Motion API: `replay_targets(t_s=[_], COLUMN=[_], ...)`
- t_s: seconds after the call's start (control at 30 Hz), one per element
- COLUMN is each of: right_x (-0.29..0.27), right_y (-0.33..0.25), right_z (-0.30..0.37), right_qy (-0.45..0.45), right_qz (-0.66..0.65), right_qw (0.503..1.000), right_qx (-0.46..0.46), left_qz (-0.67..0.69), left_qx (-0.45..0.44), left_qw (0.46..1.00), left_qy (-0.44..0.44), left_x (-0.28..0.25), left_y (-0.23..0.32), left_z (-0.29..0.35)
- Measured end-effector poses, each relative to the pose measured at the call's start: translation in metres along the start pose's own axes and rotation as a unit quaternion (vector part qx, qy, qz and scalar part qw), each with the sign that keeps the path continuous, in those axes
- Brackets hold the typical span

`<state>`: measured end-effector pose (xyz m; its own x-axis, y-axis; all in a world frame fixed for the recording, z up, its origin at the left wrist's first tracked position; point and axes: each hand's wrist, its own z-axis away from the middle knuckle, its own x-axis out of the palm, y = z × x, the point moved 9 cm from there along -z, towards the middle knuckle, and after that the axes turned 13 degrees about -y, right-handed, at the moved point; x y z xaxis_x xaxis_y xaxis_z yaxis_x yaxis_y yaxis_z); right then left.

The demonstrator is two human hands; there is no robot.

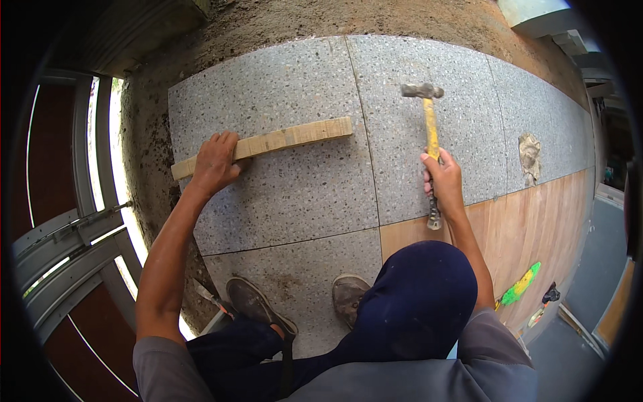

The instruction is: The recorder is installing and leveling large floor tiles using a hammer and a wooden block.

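My left hand (218,161) is closed around a pale wooden batten (295,135) near its left end. The batten lies across a grey speckled floor tile (288,194), its right end close to the joint with the neighbouring tile. In my right hand (443,177) is a hammer (430,124), gripped round its yellow and black handle. Its metal head points away from me, over the tile (395,74) right of the joint. Whether the head touches that tile I cannot tell.
Bare soil (268,30) borders the tiles at the far side and left. A crumpled cloth (530,155) lies on the right tiles. Wood-toned flooring (529,221) runs nearer on the right, with a green and yellow object (521,284) on it. A trowel (213,295) sits beside my left shoe. A metal gate (74,234) stands left.
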<state>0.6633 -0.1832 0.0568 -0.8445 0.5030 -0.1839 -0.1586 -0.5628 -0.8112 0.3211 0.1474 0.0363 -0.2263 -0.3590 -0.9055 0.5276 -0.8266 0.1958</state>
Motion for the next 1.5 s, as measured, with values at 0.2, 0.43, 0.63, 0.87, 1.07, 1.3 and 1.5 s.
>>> replay_targets(t_s=[0.2,0.43,0.63,0.87,1.07,1.3,1.5], right_x=[-0.057,-0.011,0.109,0.142,0.138,0.135,0.140], right_y=[0.050,-0.044,-0.119,-0.128,-0.123,-0.121,-0.134], right_z=[-0.010,-0.009,-0.148,-0.231,-0.233,-0.231,-0.237], right_qy=[0.060,0.215,0.080,0.032,0.063,0.090,0.064], right_qz=[-0.014,0.564,0.575,0.646,0.643,0.624,0.635], right_qw=[0.997,0.750,0.709,0.704,0.699,0.696,0.710], right_qx=[0.044,-0.272,-0.401,-0.294,-0.306,-0.344,-0.298], left_qz=[0.008,0.085,0.200,0.272,0.324,0.438,0.470], left_qx=[0.017,-0.058,-0.275,-0.407,-0.467,-0.438,-0.434], left_qw=[0.997,0.983,0.939,0.864,0.811,0.768,0.758], left_qy=[0.072,0.151,-0.059,-0.118,-0.135,-0.160,-0.127], left_x=[-0.018,-0.039,0.041,0.124,0.148,0.154,0.157], left_y=[0.015,-0.039,-0.083,-0.098,-0.107,-0.095,-0.098], left_z=[0.017,0.088,0.173,0.249,0.279,0.280,0.284])
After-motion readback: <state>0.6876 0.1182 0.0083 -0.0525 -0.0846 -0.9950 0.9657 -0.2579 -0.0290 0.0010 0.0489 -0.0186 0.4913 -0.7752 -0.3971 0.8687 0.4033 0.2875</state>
